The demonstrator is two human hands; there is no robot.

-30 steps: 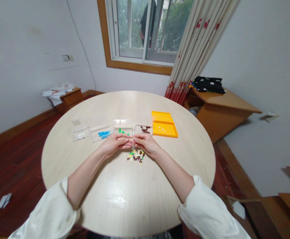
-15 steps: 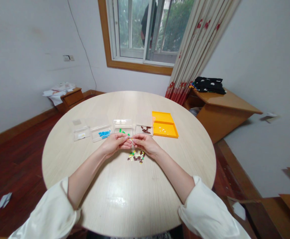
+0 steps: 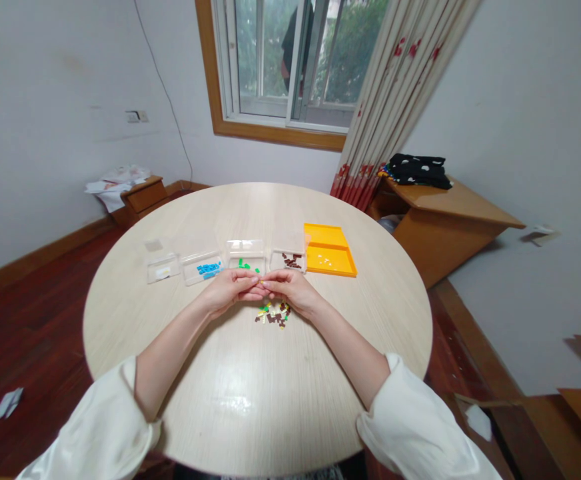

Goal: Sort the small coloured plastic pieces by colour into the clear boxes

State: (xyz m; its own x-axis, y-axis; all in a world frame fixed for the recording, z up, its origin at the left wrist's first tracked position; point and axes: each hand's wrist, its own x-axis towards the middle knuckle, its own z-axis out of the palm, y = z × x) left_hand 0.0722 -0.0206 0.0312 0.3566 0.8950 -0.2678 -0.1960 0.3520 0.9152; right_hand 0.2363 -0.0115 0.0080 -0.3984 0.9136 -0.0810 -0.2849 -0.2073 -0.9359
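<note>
Over the middle of the table, my left hand (image 3: 233, 289) and my right hand (image 3: 290, 287) meet at the fingertips. Both are closed in a pinch around a tiny yellow building brick (image 3: 262, 282); fingers cover most of it, so its shape and any joined piece are hidden. Just below them on the tabletop lies a loose pile of small building bricks (image 3: 274, 317) in brown, yellow, green and pale colours. Beyond my fingers stands a clear box with green bricks (image 3: 243, 265), partly hidden by my left hand. Brown bricks (image 3: 292, 261) lie in another clear box behind my right hand.
An opened yellow case (image 3: 330, 272) with several white bits stands at the right of the row. To the left are a clear box of blue bricks (image 3: 208, 269) and a small clear box (image 3: 162, 273) with something white. All rest on a round wooden table (image 3: 250, 413).
My fingertips have closed together, and the yellow bits that showed between them are now mostly covered. The boxes and the pile have not moved.
</note>
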